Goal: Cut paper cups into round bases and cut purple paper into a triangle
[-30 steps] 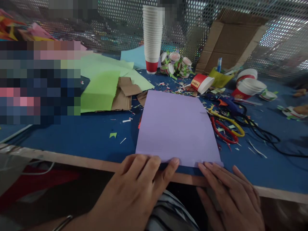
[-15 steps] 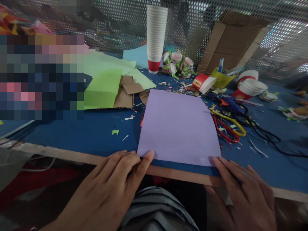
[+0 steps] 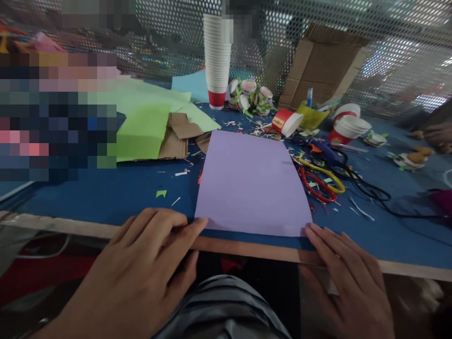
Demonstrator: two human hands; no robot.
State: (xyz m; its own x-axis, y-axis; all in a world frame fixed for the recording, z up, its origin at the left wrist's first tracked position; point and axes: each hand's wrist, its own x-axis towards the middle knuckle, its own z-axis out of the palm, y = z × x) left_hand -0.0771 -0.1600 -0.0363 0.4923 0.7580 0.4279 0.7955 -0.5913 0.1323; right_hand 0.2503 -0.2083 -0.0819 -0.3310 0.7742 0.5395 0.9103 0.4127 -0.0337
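Observation:
A sheet of purple paper (image 3: pixel 252 183) lies flat near the front edge of a blue-topped table (image 3: pixel 102 188). At its near left corner, my left hand (image 3: pixel 141 263) rests a fingertip on the paper, the other fingers bent beside it on the table. My right hand (image 3: pixel 349 278) has its fingers stretched out, their tips touching the near right corner. Neither hand lifts the sheet. Scissors with red and yellow handles (image 3: pixel 323 181) lie along its right side, blades partly hidden under it.
Behind stand a tall paper-cup stack (image 3: pixel 216 61), small cut-cup pieces (image 3: pixel 249 94) and a tipped red cup (image 3: pixel 282 121). Green paper (image 3: pixel 144 134) and cardboard (image 3: pixel 176 136) lie left. A blue glue gun (image 3: pixel 332 154) with black cord lies right. Another person's hand (image 3: pixel 439 136) is at far right.
The view has shifted slightly, so table things appear further left. My left hand's fingers have spread a little at the corner; my right fingertips stay at the right corner. The purple sheet stays flat.

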